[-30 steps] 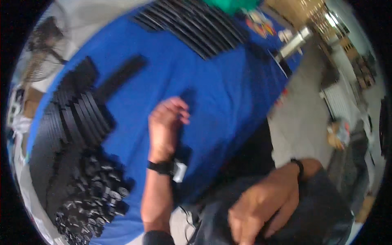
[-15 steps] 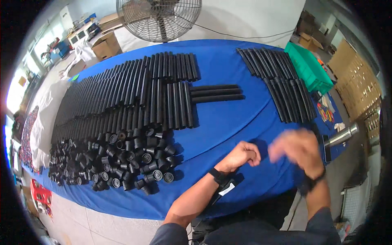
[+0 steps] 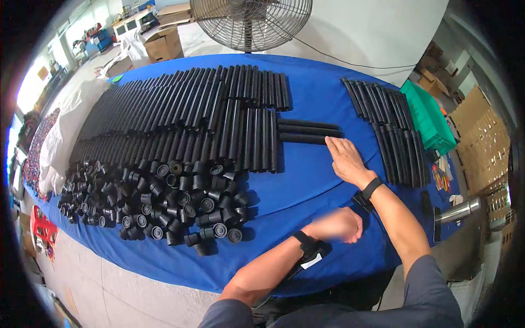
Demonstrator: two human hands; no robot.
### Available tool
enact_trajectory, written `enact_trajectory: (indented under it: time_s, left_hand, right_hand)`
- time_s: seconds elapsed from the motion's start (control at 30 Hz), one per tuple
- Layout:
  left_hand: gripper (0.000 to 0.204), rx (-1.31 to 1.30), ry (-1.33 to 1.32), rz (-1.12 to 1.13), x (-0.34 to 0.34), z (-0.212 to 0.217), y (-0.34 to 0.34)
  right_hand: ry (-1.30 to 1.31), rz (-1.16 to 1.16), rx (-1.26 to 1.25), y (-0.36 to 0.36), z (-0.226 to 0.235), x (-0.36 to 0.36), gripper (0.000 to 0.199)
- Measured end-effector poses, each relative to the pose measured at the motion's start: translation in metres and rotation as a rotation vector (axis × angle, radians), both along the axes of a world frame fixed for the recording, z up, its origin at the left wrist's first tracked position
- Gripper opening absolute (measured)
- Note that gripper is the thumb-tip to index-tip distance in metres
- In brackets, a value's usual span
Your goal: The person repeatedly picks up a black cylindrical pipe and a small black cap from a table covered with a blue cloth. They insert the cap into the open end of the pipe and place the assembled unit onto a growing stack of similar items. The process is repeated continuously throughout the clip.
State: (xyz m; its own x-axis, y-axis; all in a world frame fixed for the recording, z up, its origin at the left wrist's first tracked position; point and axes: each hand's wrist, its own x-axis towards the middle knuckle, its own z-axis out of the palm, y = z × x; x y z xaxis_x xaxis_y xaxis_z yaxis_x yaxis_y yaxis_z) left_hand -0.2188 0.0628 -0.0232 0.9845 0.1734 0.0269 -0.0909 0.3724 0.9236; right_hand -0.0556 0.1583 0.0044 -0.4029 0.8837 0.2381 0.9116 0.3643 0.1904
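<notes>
My right hand [image 3: 346,160] reaches forward with its fingers stretched out together. Its fingertips are at the right end of the nearest of three black tubes [image 3: 303,139] that lie crosswise on the blue cloth. Closer to me, my left hand [image 3: 334,225] hovers over the cloth, fingers curled in; it is blurred, and whatever may be inside is hidden. To the left, many black tubes [image 3: 180,104] lie side by side in rows. In front of them is a heap of short black caps [image 3: 180,210] with ringed ends. Two more rows of black tubes [image 3: 402,153] lie at the right.
A green crate [image 3: 432,120] stands at the table's right edge, with a shiny metal cylinder [image 3: 459,211] and a dark phone-like slab [image 3: 437,225] nearer. A large fan [image 3: 249,24] stands behind the table. White sheeting [image 3: 63,136] covers part of the left end.
My right hand has swung forward and left to the end of the nearest crosswise tube. My left hand has moved slightly nearer and right, still curled. The view has shifted left.
</notes>
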Motion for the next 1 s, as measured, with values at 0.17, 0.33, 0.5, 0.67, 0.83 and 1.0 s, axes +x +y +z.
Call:
enact_trajectory:
  time_s: [0.17,0.33,0.5,0.67,0.83,1.0]
  left_hand:
    - [0.017,-0.019,0.017,0.026,-0.002,0.001,0.000]
    - [0.017,-0.002,0.026,0.053,0.000,-0.002,-0.001]
    - [0.016,0.011,0.024,0.054,0.002,-0.001,-0.003]
    - [0.016,-0.026,-0.001,0.114,-0.001,-0.008,-0.002]
    - [0.013,-0.141,-0.039,0.266,-0.009,-0.002,-0.005]
    - [0.012,0.107,0.051,0.656,-0.033,0.034,-0.026]
  right_hand:
    - [0.112,-0.009,0.011,0.007,0.016,-0.009,0.053]
    - [0.189,-0.014,-0.065,0.003,0.006,0.003,0.028]
    - [0.356,-0.030,-0.195,-0.063,0.010,0.022,0.022]
    - [1.460,-0.368,-0.770,-0.143,0.022,0.030,0.033]
    - [1.862,-0.269,-0.923,-0.173,-0.003,0.044,0.033]
    - [1.959,-0.204,-0.898,-0.180,-0.002,0.054,0.033]
